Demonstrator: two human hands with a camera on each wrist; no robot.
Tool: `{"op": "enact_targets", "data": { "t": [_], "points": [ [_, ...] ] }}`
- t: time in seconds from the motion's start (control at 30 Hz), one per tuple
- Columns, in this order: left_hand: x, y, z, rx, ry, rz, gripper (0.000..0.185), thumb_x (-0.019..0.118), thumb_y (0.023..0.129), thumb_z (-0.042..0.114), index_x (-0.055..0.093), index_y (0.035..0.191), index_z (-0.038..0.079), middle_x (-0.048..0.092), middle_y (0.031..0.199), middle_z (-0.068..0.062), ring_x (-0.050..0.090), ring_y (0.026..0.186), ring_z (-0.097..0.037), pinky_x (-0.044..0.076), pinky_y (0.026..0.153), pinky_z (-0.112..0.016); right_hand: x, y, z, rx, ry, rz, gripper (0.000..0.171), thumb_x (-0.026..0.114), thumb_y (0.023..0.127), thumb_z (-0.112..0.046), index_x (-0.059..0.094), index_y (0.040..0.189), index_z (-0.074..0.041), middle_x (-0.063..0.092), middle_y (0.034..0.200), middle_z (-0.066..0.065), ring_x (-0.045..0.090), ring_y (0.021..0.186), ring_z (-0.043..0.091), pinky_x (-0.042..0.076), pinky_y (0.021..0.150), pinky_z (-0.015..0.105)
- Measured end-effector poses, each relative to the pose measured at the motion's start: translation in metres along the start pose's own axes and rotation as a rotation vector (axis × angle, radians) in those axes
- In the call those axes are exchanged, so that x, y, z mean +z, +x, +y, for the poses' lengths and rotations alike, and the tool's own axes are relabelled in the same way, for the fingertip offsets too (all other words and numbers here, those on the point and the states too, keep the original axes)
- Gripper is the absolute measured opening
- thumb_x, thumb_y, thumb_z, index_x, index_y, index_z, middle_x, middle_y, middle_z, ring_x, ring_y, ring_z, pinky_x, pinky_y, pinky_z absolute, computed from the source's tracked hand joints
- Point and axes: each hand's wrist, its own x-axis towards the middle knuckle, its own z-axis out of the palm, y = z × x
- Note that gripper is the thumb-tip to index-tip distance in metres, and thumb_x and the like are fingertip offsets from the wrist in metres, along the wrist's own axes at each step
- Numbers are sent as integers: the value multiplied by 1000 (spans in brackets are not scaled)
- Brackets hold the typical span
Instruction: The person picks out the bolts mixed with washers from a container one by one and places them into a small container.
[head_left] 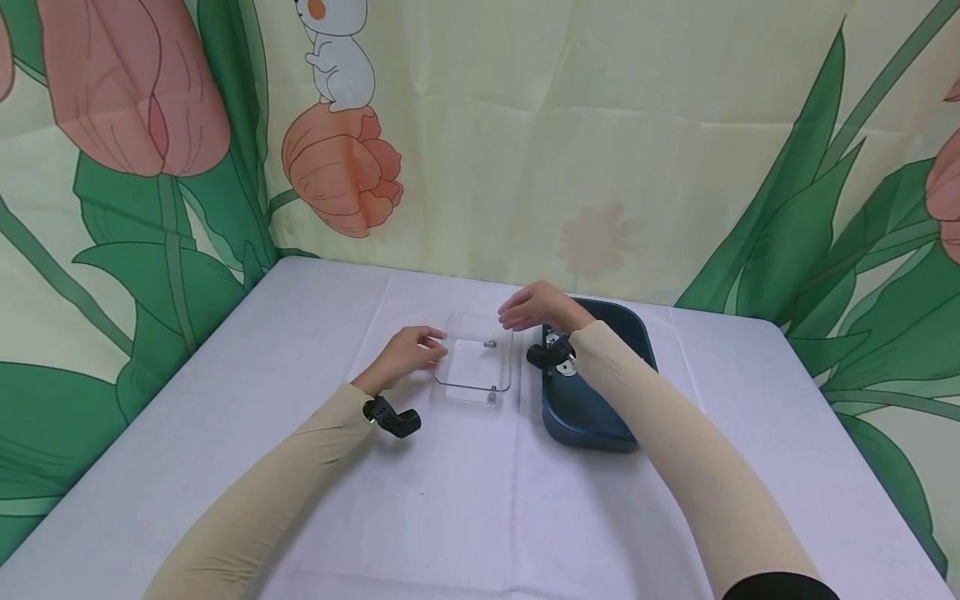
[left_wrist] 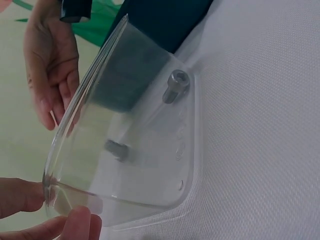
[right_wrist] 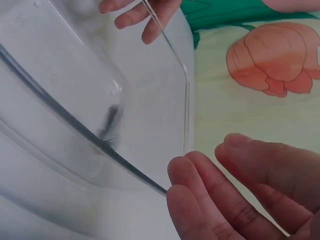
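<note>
A clear plastic plate (head_left: 475, 364) lies on the white table, and a second clear sheet (left_wrist: 125, 110) is tilted up over it. Two metal bolts (left_wrist: 177, 85) (left_wrist: 117, 149) stand in the lower plate. My left hand (head_left: 420, 346) pinches the left edge of the tilted sheet between thumb and fingers (left_wrist: 75, 225). Over the sheet's far right corner hovers my right hand (head_left: 528, 308), its fingers (right_wrist: 200, 200) relaxed and close to the edge. I cannot tell whether they touch it.
A dark blue tray (head_left: 592, 417) sits just right of the plate, under my right forearm, with a small metal part (head_left: 564, 367) in it. A floral curtain (head_left: 600, 150) hangs close behind the table.
</note>
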Motion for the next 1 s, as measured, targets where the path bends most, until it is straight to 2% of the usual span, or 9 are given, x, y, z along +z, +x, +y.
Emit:
{"op": "enact_targets", "data": {
  "t": [0.2, 0.53, 1.0],
  "points": [
    [0, 1, -1, 0, -3, -2, 41, 60, 91, 11, 52, 129, -2, 57, 116, -21, 64, 94, -24, 56, 80, -28, -7, -3, 6, -33, 53, -59, 41, 58, 93, -15, 52, 128, 5, 59, 125, 23, 58, 115, 35, 47, 100, 43],
    [1, 0, 0, 4, -5, -3, 41, 60, 91, 12, 52, 128, -2, 57, 117, -22, 64, 97, -27, 56, 81, -29, -26, -17, 19, -69, 78, -123, 43, 50, 97, -14, 44, 134, 7, 53, 131, 26, 52, 122, 38, 46, 100, 40],
    [1, 3, -3, -22, -11, -3, 41, 61, 90, 12, 53, 128, 0, 57, 117, -20, 66, 93, -25, 56, 81, -29, -50, -50, 31, 41, 118, -195, 43, 46, 99, -15, 43, 134, 11, 48, 134, 29, 52, 122, 36, 40, 104, 45]
  ]
}}
